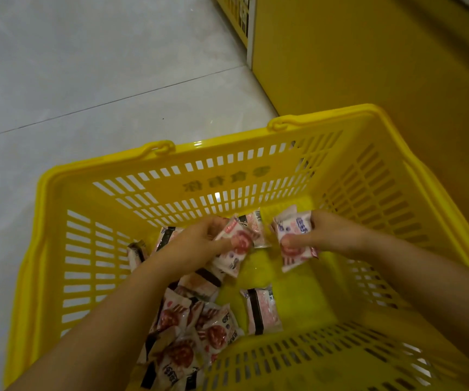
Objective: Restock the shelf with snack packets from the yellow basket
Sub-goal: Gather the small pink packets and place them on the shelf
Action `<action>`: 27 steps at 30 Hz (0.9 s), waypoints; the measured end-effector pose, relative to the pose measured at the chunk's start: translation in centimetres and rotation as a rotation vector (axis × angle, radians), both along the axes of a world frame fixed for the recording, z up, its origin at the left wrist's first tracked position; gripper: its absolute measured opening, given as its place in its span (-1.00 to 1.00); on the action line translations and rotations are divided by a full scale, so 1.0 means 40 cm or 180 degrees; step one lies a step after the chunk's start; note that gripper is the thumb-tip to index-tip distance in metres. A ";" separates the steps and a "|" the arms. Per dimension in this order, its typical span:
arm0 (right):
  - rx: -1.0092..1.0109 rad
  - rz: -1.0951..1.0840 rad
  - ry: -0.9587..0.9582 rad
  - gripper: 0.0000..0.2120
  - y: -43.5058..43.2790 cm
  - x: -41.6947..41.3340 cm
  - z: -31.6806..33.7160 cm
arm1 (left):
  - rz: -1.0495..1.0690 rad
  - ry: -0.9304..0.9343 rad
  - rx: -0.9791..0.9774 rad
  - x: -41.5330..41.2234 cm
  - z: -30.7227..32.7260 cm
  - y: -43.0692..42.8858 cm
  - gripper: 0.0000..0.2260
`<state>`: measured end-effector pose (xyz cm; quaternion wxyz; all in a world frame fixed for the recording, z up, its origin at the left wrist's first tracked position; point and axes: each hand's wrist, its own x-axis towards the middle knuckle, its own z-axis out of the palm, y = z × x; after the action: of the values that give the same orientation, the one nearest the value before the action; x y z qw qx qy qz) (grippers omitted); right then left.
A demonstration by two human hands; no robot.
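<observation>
Yellow basket (227,149): left hand (196,241) fingers (219,244) pinch snack packet (241,239); right hand (332,232) fingers (295,240), another.

- Basket (236,142) open at the top; slotted walls close all four sides.
- Basket bottom (292,277) bare at right centre: room to reach down there.
- Packet pile (188,334) covers the near-left bottom; one packet (261,311) lies just right of it.
- Left hand (196,241) and right hand (332,235), each gripping packets (295,238), fill the far middle.
- Yellow panel (369,52) stands close on the far right; tiled floor (86,80) open to the left.
</observation>
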<state>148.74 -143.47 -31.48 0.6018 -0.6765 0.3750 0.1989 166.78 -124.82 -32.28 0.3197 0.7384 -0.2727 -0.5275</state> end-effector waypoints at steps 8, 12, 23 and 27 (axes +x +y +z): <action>0.1635 -0.1525 -0.1063 -0.50 0.101 0.068 0.048 | 0.1489 0.1218 -0.0555 -0.091 0.022 -0.055 -0.66; 0.1535 -0.1388 -0.0993 -0.49 0.110 0.068 0.036 | 0.1206 0.0943 -0.0517 -0.108 0.023 -0.063 -0.75; 0.1089 -0.1291 -0.0566 -0.35 -0.015 0.002 0.038 | 0.1268 -0.0114 -0.0400 -0.064 -0.019 -0.039 -0.54; 0.1723 -0.1366 -0.0669 -0.29 0.004 -0.003 0.033 | 0.1656 0.0488 -0.0558 -0.078 -0.009 -0.048 -0.83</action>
<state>148.62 -143.33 -30.15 0.8224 -0.4154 0.3782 0.0895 163.65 -126.74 -32.63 0.5266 0.7111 -0.0936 -0.4564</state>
